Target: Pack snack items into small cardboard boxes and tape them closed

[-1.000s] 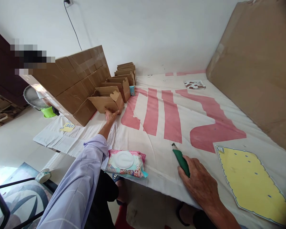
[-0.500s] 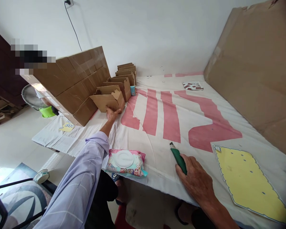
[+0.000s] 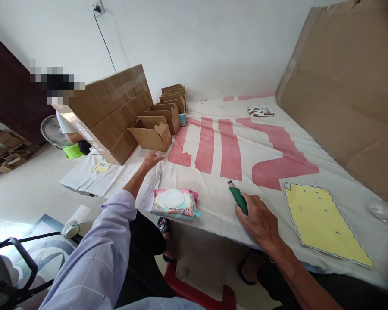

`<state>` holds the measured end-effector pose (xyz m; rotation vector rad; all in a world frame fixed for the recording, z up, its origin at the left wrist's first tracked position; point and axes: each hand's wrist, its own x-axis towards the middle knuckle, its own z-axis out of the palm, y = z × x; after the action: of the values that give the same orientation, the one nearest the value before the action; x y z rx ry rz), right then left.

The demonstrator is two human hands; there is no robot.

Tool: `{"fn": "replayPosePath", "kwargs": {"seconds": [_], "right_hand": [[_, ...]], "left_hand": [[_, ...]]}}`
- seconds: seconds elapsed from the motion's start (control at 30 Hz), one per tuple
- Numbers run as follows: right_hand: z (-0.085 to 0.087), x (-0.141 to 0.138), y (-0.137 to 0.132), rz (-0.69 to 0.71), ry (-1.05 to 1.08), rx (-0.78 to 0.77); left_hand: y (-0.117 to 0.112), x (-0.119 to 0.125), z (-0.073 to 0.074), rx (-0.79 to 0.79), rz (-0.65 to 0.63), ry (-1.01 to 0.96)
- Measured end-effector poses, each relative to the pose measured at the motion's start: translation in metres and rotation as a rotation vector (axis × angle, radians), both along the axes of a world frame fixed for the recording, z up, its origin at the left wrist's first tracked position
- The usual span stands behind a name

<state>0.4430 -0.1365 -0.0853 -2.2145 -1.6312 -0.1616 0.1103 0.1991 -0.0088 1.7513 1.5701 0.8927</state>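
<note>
My right hand (image 3: 260,218) rests on the cloth-covered table and is wrapped round a green utility knife (image 3: 238,199), its blade end pointing away from me. My left hand (image 3: 151,160) is open, fingers stretched out, just in front of the nearest small cardboard box (image 3: 155,137); nothing is in it. That box stands at the near end of a row of open cardboard boxes (image 3: 173,100) running back to the wall. Between my hands, near the table's front edge, lies a pack of wet wipes (image 3: 174,203). A yellow sheet with a scalloped edge (image 3: 325,219) lies right of my right hand.
A large carton (image 3: 113,116) stands left of the row, with a person partly hidden behind it. Another big cardboard panel (image 3: 339,99) leans at the right. A patterned packet (image 3: 260,111) lies near the wall. A red stool (image 3: 194,290) shows below the table edge.
My left hand has let go of the nearest cardboard box and drawn back slightly towards me, its fingers opening. My right hand still holds the utility knife. The view has shifted a little.
</note>
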Motion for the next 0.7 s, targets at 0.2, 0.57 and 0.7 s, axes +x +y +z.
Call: {"fn": "replayPosePath", "kwargs": {"seconds": [0.2, 0.57, 0.7], "right_hand": [[0.001, -0.002, 0.002, -0.028, 0.014, 0.003], [-0.016, 0.009, 0.012, -0.020, 0.023, 0.047], [-0.013, 0.007, 0.011, -0.027, 0.012, 0.051]], "left_hand": [[-0.108, -0.025, 0.023, -0.163, -0.693, 0.131], [-0.191, 0.007, 0.024, 0.215, -0.793, 0.936], [-0.195, 0.002, 0.022, 0.212, -0.800, 0.870]]}}
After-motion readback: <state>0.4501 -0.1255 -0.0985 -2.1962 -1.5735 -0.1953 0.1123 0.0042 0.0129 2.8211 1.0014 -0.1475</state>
